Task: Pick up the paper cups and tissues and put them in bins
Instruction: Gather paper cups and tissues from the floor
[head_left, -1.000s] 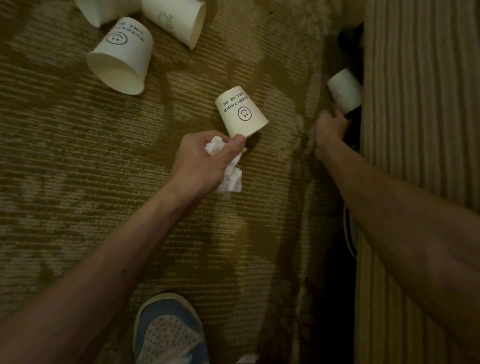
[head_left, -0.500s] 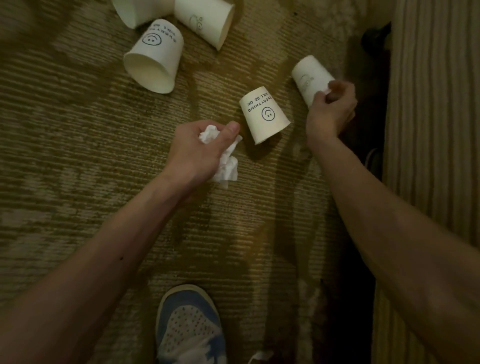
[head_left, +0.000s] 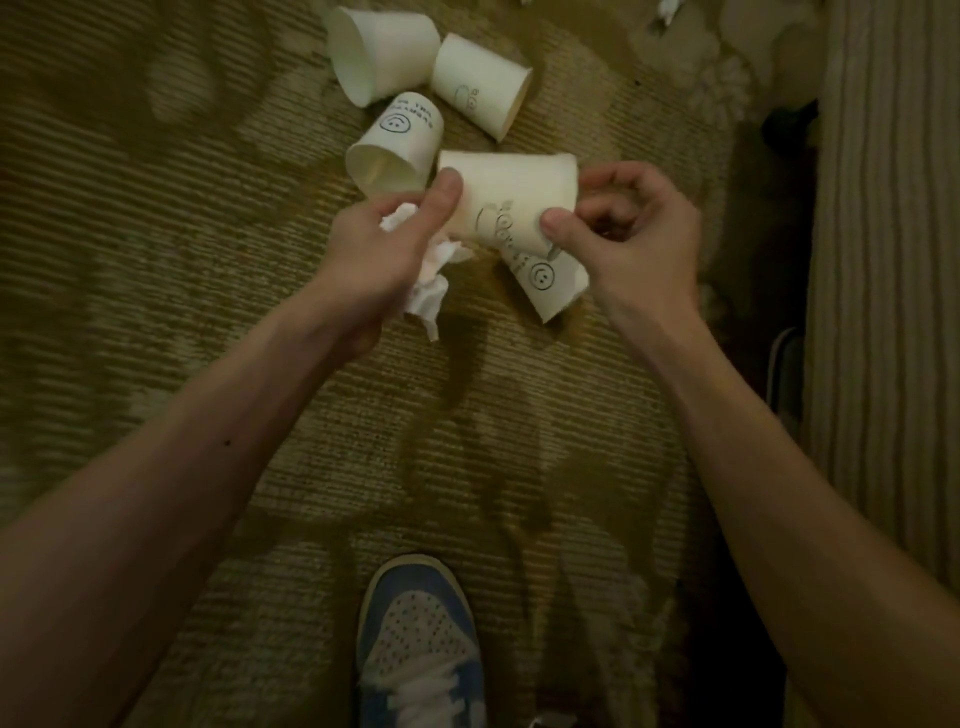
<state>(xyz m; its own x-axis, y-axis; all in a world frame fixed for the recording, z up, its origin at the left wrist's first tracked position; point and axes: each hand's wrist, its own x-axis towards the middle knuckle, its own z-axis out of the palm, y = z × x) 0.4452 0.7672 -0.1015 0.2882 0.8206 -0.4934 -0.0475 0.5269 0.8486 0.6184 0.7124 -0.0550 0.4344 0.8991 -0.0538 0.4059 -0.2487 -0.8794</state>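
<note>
A white paper cup (head_left: 514, 192) is held sideways between both hands above the carpet. My right hand (head_left: 636, 244) pinches its right end with thumb and curled fingers. My left hand (head_left: 379, 249) grips a crumpled white tissue (head_left: 428, 293) in its palm, and its thumb presses on the cup's left end. Just beneath lies a smiley-printed cup (head_left: 548, 283) on its side. Three more cups lie beyond on the floor: a smiley cup (head_left: 395, 143), a cup (head_left: 480, 85) behind it, and another cup (head_left: 379, 52) at the far left.
The floor is patterned brown carpet (head_left: 208, 260). A striped upholstered edge (head_left: 883, 260) runs along the right, with a dark gap (head_left: 789, 124) beside it. My blue and white shoe (head_left: 421, 639) is at the bottom centre. A tissue scrap (head_left: 665, 10) lies at the top.
My right hand carried its cup leftward from the striped edge to the middle, above the smiley cup. My left hand, still holding the tissue, met it and its thumb now touches the cup.
</note>
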